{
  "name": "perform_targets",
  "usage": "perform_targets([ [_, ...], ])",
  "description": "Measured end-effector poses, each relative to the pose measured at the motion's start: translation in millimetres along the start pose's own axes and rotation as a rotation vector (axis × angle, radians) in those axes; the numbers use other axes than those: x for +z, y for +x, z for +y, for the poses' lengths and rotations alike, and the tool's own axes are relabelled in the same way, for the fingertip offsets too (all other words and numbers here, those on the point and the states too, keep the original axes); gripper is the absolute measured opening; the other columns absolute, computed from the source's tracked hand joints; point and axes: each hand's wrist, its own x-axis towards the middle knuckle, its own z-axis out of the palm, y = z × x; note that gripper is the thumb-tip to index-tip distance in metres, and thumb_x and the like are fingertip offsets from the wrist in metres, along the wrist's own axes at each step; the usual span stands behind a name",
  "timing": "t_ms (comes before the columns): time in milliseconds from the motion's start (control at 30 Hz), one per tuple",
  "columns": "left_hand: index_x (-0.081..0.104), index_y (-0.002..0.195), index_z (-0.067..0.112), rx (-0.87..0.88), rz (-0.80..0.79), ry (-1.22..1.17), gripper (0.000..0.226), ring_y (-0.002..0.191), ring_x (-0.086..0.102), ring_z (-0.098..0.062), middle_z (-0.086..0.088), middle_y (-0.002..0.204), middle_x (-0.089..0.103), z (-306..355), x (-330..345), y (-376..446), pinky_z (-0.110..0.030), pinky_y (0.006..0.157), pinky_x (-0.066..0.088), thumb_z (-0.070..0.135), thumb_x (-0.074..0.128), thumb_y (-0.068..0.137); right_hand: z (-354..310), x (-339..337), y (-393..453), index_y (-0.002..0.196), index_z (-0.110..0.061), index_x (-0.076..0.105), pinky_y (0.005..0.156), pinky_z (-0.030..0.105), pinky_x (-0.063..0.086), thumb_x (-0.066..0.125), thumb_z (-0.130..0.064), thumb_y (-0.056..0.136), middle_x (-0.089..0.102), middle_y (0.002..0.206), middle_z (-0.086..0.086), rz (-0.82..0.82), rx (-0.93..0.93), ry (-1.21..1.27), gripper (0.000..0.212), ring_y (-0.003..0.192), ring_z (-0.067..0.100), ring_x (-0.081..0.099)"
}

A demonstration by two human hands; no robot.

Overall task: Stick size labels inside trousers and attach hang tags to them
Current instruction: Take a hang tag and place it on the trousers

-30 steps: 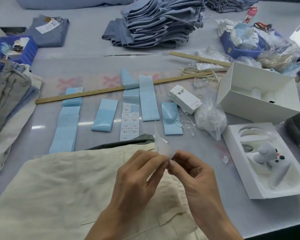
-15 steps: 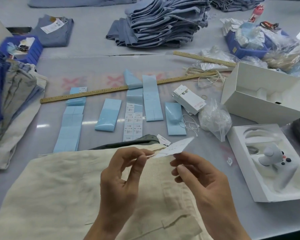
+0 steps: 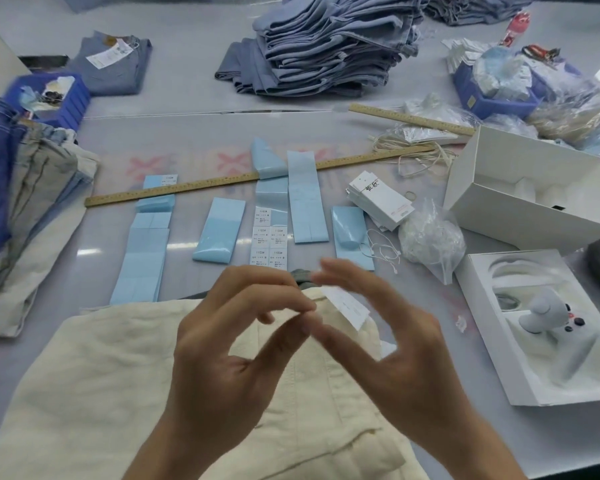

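Cream trousers [image 3: 118, 375] lie flat at the table's near edge, waistband towards the far side. Both hands hover over the waistband. My left hand [image 3: 229, 341] pinches thumb and forefinger together at the near end of a small white size label [image 3: 347, 304], which sticks out to the right. My right hand [image 3: 406, 348] is blurred, its fingers spread, with the thumb tip meeting the left fingertips. A sheet of printed size labels [image 3: 269, 244] lies just beyond the hands among blue backing strips [image 3: 219, 230]. Hang tags [image 3: 381, 202] are stacked to the right, with loose white strings [image 3: 381, 251].
A long wooden ruler [image 3: 187, 188] crosses the table. A clear plastic bag [image 3: 430, 237] and two open white boxes [image 3: 534, 188] [image 3: 520, 382] stand on the right. Folded trousers [image 3: 32, 202] pile at the left, a tall blue-grey stack [image 3: 326, 43] at the back.
The label has swung from pointing up and away to lying low on the right. My right hand has risen and closed in on the left fingertips, fingers spreading.
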Motion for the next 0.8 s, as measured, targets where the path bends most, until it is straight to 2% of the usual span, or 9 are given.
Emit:
perform_targets([
  [133, 0.072, 0.095, 0.022, -0.019, -0.033, -0.008, 0.003, 0.082, 0.064, -0.018, 0.006, 0.094, 0.065, -7.1, 0.6, 0.4, -0.023, 0.065, 0.047, 0.024, 0.073, 0.092, 3.7, 15.5, -4.9, 0.102, -0.011, 0.076, 0.073, 0.027, 0.055, 0.071, -0.018, 0.094, 0.072, 0.092, -0.013, 0.037, -0.094, 0.011, 0.012, 0.083, 0.009, 0.070],
  [267, 0.072, 0.098, 0.033, -0.298, -0.070, -0.020, 0.004, 0.085, 0.066, -0.014, 0.014, 0.093, 0.069, -42.9, 18.9, -3.3, -0.025, 0.066, 0.051, 0.035, 0.069, 0.095, 24.1, 8.4, -13.7, 0.102, -0.011, 0.078, 0.069, 0.018, 0.051, 0.067, -0.020, 0.094, 0.065, 0.086, -0.025, 0.048, 0.022, -0.116, 0.016, 0.073, -0.002, 0.064],
  [333, 0.071, 0.105, 0.036, -0.460, -0.260, 0.192, 0.011, 0.092, 0.061, -0.011, 0.015, 0.097, 0.067, -70.0, 30.9, -4.0, -0.029, 0.076, 0.050, 0.034, 0.070, 0.094, 35.3, 0.8, -15.7, 0.103, -0.015, 0.078, 0.069, 0.030, 0.055, 0.061, -0.027, 0.098, 0.070, 0.088, -0.019, 0.025, 0.040, -0.310, 0.021, 0.078, 0.007, 0.067],
  [433, 0.071, 0.112, 0.036, -0.482, -0.519, 0.525, 0.020, 0.107, 0.050, -0.010, 0.016, 0.107, 0.060, -93.6, 44.1, -2.4, -0.028, 0.085, 0.042, 0.045, 0.066, 0.094, 45.3, -9.6, -14.6, 0.105, -0.019, 0.075, 0.059, 0.042, 0.056, 0.044, -0.039, 0.101, 0.069, 0.081, -0.008, -0.035, 0.063, -0.565, 0.037, 0.077, 0.022, 0.067],
  [533, 0.071, 0.103, 0.035, -0.480, -0.537, 0.488, 0.015, 0.101, 0.048, -0.009, 0.018, 0.099, 0.058, -95.0, 47.9, 3.4, -0.026, 0.080, 0.039, 0.045, 0.066, 0.094, 49.6, -10.0, -13.6, 0.105, -0.020, 0.074, 0.052, 0.043, 0.054, 0.053, -0.033, 0.098, 0.068, 0.074, -0.006, -0.076, 0.072, -0.642, 0.026, 0.069, 0.025, 0.065],
  [600, 0.067, 0.093, 0.038, -0.482, -0.501, 0.428, 0.003, 0.092, 0.049, -0.007, 0.022, 0.089, 0.055, -92.6, 46.2, 6.3, -0.026, 0.080, 0.043, 0.040, 0.069, 0.092, 50.2, -4.0, -10.5, 0.111, -0.020, 0.072, 0.045, 0.037, 0.048, 0.065, -0.024, 0.096, 0.063, 0.064, -0.005, -0.067, 0.084, -0.654, 0.017, 0.056, 0.023, 0.059],
  [633, 0.064, 0.089, 0.040, -0.468, -0.472, 0.404, 0.007, 0.089, 0.050, -0.006, 0.023, 0.086, 0.055, -91.1, 45.5, 7.0, -0.026, 0.079, 0.045, 0.037, 0.070, 0.091, 50.3, -0.3, -8.8, 0.113, -0.019, 0.070, 0.043, 0.035, 0.045, 0.067, -0.023, 0.097, 0.060, 0.060, -0.004, -0.068, 0.094, -0.658, 0.016, 0.051, 0.023, 0.055],
  [733, 0.065, 0.086, 0.034, -0.462, -0.402, 0.306, 0.012, 0.082, 0.053, -0.005, 0.017, 0.086, 0.059, -90.3, 44.2, 4.5, -0.023, 0.076, 0.047, 0.029, 0.076, 0.088, 53.1, 9.0, -4.7, 0.110, -0.016, 0.065, 0.044, 0.037, 0.045, 0.052, -0.035, 0.102, 0.062, 0.060, -0.002, -0.058, 0.130, -0.618, 0.025, 0.048, 0.028, 0.055],
  [800, 0.070, 0.084, 0.029, -0.595, -0.367, 0.188, 0.010, 0.073, 0.054, -0.002, 0.015, 0.082, 0.061, -91.1, 43.1, 3.4, -0.017, 0.068, 0.045, 0.027, 0.079, 0.086, 53.0, 14.2, -3.3, 0.101, -0.017, 0.065, 0.047, 0.038, 0.046, 0.053, -0.032, 0.104, 0.063, 0.062, -0.002, -0.064, 0.146, -0.591, 0.019, 0.053, 0.029, 0.058],
])
